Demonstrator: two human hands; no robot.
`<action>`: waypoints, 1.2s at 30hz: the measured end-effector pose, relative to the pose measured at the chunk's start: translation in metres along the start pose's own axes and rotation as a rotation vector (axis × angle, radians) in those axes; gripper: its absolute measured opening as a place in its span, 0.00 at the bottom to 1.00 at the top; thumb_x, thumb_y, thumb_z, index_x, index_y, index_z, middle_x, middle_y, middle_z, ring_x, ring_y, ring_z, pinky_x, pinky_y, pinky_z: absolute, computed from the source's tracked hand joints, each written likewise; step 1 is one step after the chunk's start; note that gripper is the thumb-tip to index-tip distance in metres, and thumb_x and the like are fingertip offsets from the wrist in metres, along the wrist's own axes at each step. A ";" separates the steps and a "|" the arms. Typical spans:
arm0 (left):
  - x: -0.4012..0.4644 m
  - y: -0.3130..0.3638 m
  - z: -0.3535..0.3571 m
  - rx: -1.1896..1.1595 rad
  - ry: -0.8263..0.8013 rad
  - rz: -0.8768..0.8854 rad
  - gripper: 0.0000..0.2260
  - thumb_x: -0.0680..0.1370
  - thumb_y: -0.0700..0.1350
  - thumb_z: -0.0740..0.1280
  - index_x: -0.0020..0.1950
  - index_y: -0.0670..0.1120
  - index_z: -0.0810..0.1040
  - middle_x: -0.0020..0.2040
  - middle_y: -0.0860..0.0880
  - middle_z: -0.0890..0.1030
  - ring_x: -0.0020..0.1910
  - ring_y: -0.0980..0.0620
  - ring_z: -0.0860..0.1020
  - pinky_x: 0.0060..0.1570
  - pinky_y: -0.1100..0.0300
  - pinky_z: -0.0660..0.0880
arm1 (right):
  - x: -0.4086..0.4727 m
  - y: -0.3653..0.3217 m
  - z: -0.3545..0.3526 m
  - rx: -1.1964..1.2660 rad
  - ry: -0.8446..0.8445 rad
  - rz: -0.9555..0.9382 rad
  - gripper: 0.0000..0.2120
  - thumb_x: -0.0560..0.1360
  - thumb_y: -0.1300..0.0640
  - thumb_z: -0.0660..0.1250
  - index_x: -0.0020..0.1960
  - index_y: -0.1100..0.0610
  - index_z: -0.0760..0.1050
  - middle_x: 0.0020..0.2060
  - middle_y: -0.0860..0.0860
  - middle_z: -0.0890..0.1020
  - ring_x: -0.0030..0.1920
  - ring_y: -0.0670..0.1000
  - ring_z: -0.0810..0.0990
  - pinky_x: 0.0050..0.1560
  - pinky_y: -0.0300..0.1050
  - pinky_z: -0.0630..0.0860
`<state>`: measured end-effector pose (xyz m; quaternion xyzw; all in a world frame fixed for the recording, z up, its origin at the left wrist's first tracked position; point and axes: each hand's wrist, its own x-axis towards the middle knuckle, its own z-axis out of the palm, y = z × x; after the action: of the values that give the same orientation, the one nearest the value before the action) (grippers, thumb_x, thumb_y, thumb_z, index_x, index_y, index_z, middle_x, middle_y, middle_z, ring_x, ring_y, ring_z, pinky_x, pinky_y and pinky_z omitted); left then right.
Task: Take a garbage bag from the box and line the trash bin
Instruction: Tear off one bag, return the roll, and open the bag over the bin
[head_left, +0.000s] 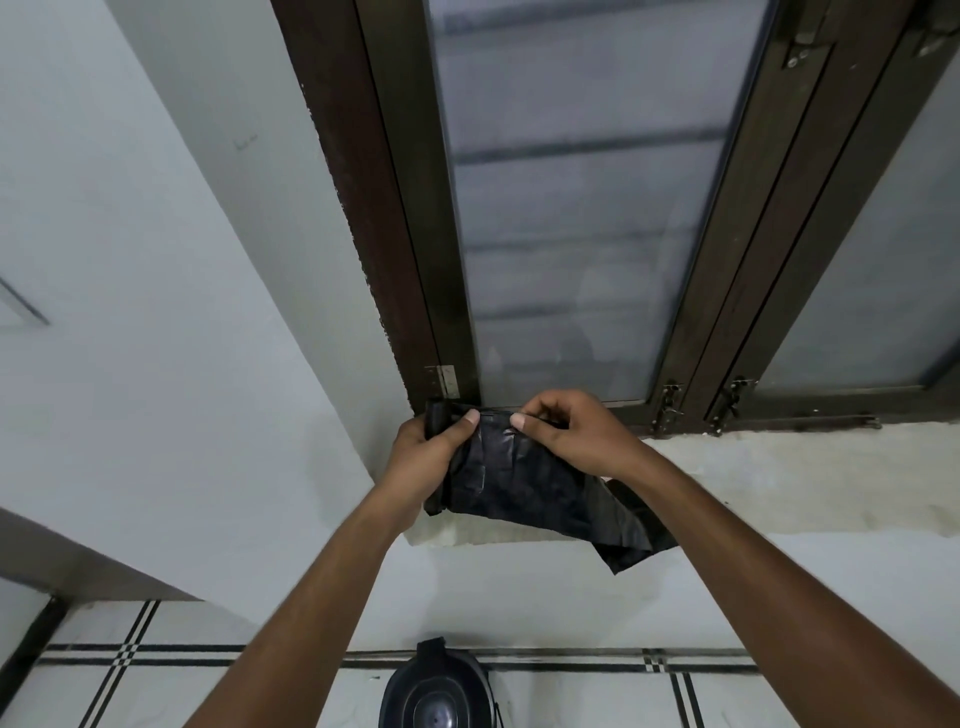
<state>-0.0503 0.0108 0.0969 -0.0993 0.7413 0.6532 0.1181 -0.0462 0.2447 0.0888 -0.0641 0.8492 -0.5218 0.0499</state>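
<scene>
1. I have both hands raised in front of the window sill (753, 467). My left hand (423, 457) wraps a folded black garbage bag (519, 488) at its left end, with the thumb laid over the top. My right hand (571, 436) pinches the bag's upper edge between thumb and fingers. The bag hangs between the hands, above the near edge of the sill, and I can't tell whether it touches the sill.

2. The trash bin (439, 691) stands on the tiled floor (208, 691) well below my hands, against the foot of the wall. I see no box.

3. My main worry is that the layers won't part. Thin film clings to itself, so I may rub the wrong edge and find no mouth.

4. If I pull too hard from two pinches, I could stretch or tear the seam.

5. The lower right corner of the bag dangles free. If one hand lets go, the bag could slide out and drop.

6. The bag is glossy, creased plastic, limp and folded flat into a rough rectangle. The sill looks like rough, chalky plaster. The window frame (415, 208) is dark and hard-edged. The bin is dark, rounded and smooth.
</scene>
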 end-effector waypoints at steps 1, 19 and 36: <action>0.000 0.000 0.000 0.000 -0.005 -0.002 0.14 0.81 0.58 0.75 0.62 0.53 0.85 0.58 0.51 0.88 0.58 0.48 0.85 0.52 0.55 0.82 | 0.000 0.001 -0.001 -0.005 0.002 0.001 0.08 0.84 0.46 0.74 0.51 0.49 0.87 0.46 0.46 0.89 0.49 0.46 0.88 0.54 0.46 0.83; -0.001 -0.006 0.002 -0.026 -0.011 0.053 0.11 0.79 0.57 0.78 0.56 0.52 0.89 0.50 0.52 0.91 0.52 0.50 0.90 0.54 0.53 0.86 | 0.008 -0.009 0.017 -0.037 -0.025 -0.020 0.11 0.84 0.43 0.72 0.54 0.47 0.89 0.46 0.44 0.90 0.49 0.45 0.88 0.56 0.52 0.85; 0.002 -0.010 0.009 -0.015 0.159 0.100 0.08 0.81 0.54 0.77 0.52 0.50 0.89 0.43 0.53 0.90 0.44 0.55 0.88 0.42 0.63 0.81 | -0.008 -0.007 0.018 0.023 0.005 0.001 0.13 0.80 0.38 0.75 0.54 0.46 0.90 0.46 0.43 0.91 0.50 0.42 0.89 0.54 0.46 0.84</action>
<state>-0.0487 0.0187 0.0860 -0.1143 0.7475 0.6539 0.0254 -0.0347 0.2269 0.0871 -0.0619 0.8432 -0.5317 0.0489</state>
